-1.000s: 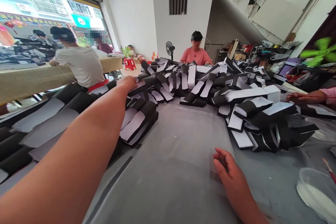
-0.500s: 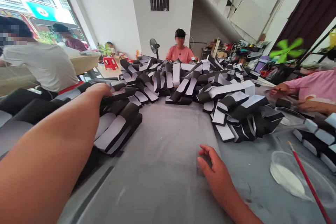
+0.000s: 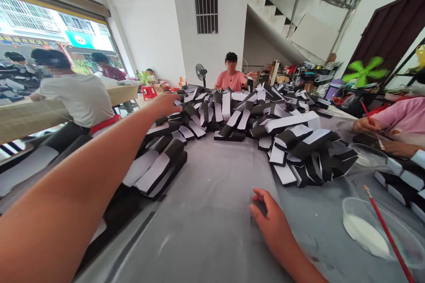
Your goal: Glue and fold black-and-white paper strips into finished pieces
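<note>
My left arm stretches forward over the pile of folded black-and-white pieces [image 3: 232, 115], which look like paper or card boxes. At its far left side my left hand [image 3: 168, 104] has its fingers extended and apart, above or just touching the pieces; contact is hard to judge. My right hand [image 3: 270, 212] rests by the grey table surface [image 3: 206, 203], fingers loosely curved, thumb apart, nothing between them. More of these pieces [image 3: 159, 168] lie stacked beneath my left forearm.
At right stands a clear plastic tub [image 3: 365, 230] of white paste with a red-handled brush [image 3: 387, 225] across it. A co-worker in pink [image 3: 398, 119] holds another brush. Another person [image 3: 230, 77] sits behind the pile. A green fan [image 3: 365, 70] is back right.
My left hand has moved forward and right, from the near left pieces to the pile's far left part. The view has tilted up slightly. My right hand stays put. The pink-sleeved co-worker's brush is raised.
</note>
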